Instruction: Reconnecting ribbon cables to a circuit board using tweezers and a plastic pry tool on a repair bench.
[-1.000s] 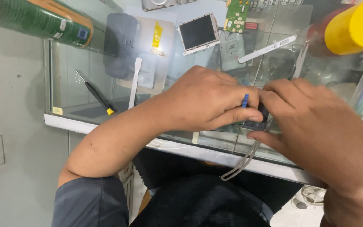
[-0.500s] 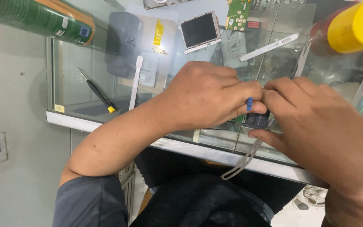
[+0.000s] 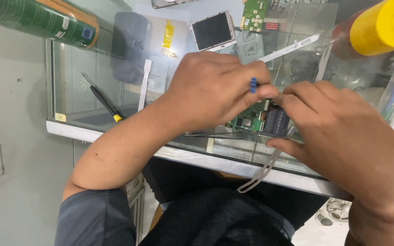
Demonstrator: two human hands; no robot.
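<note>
Nearest: grey strap hangs off the glass surface edge. Above it, right hand, fingers closed, steadies a green board; left hand pinches a blue-tipped tool. Board prob. light, stiff, fragile: hold by edges. Farther: screwdriver, screen.

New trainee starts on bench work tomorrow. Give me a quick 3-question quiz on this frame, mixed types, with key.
1. True or false: the left hand pinches a small blue-tipped tool.
2. What lies under both hands? A) a green circuit board B) a coil of red wire C) a glass jar
3. Which tool lies on the glass counter left of the hands?

Key
1. True.
2. A; the right hand steadies it from the right.
3. A black screwdriver with a yellow band.
</note>
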